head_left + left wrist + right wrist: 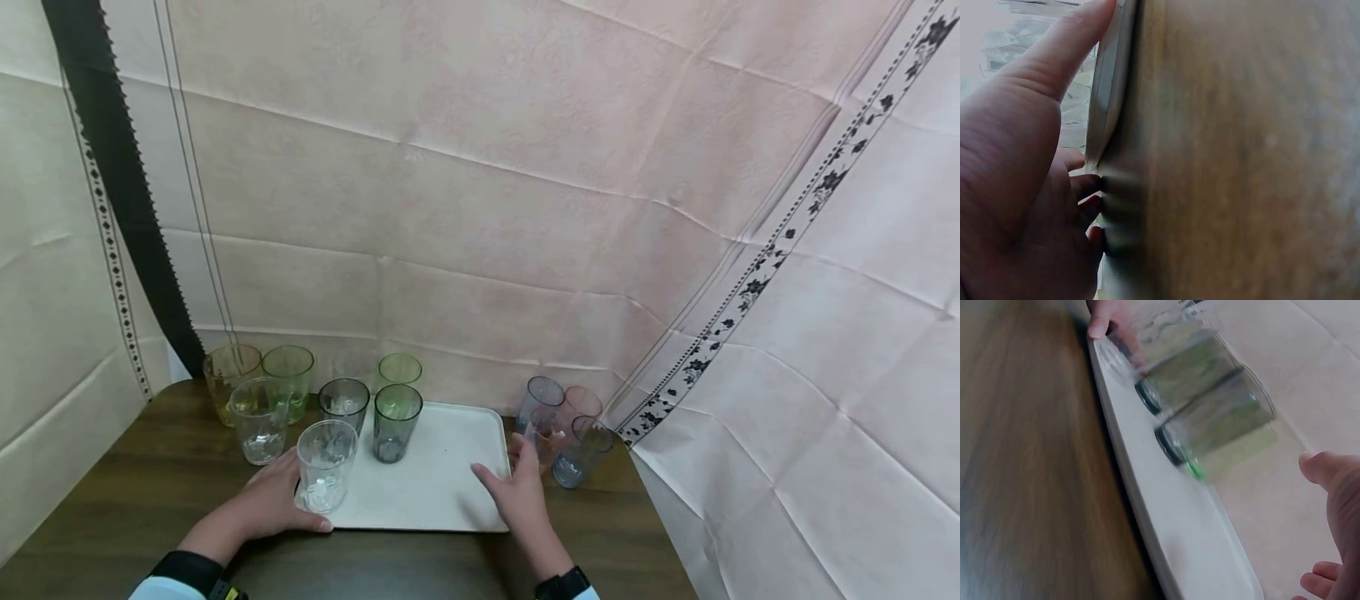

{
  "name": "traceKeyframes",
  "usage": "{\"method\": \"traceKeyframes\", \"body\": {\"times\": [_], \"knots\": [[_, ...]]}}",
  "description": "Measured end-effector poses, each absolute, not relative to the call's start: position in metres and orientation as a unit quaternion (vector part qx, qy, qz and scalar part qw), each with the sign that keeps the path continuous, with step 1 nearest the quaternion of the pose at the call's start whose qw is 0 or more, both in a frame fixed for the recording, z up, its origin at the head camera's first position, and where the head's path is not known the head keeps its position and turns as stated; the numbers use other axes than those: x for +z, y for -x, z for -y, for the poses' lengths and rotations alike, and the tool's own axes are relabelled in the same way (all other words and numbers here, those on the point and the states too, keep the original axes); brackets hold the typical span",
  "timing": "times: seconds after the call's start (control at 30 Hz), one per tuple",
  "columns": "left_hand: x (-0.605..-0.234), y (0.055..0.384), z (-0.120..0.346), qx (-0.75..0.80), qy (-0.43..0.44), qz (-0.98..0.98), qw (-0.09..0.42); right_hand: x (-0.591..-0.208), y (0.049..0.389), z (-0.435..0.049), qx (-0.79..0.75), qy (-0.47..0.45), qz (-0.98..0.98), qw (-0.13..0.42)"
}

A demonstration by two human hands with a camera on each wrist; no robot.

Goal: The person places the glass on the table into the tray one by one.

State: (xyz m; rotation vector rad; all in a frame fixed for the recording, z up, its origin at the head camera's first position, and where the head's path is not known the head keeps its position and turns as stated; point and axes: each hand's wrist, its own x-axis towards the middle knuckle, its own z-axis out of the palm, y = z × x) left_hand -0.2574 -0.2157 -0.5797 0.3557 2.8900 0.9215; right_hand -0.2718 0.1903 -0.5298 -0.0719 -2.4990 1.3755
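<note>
A white tray (450,492) lies on the wooden table, with several drinking glasses on its left half. A clear glass (327,462) stands at the front left corner, and behind it are two grey glasses (396,425) and a green glass (401,368). My left hand (273,500) grips that corner, its thumb along the front rim and its fingers at the left side, partly hidden behind the clear glass. Over the tray's right edge is my right hand (521,492), thumb and fingers spread, nothing held. In the right wrist view its thumb (1319,469) stands apart from the tray.
Left of the tray stand an amber glass (223,387), a green glass (294,379) and a clear glass (260,425). Close beyond my right hand cluster blue-grey (573,467) and pink glasses (583,402). A pale cloth (450,208) hangs behind the table (607,542).
</note>
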Motion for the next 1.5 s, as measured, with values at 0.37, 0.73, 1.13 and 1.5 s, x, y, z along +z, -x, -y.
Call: {"method": "traceKeyframes", "body": {"times": [0.37,0.73,1.13,1.5], "knots": [[-0.581,0.258,0.217,0.301,-0.116,-0.946,0.039,-0.535,0.256,-0.234,0.485,0.025,0.850,0.201],[-0.584,0.257,0.217,0.296,-0.115,-0.948,0.033,-0.539,0.264,-0.251,0.471,0.094,0.854,0.201],[-0.583,0.257,0.215,0.294,-0.121,-0.948,0.032,-0.548,0.283,-0.231,0.525,0.157,0.798,0.249],[-0.580,0.255,0.216,0.306,-0.116,-0.944,0.041,-0.552,0.302,-0.218,0.523,0.204,0.785,0.263]]}}
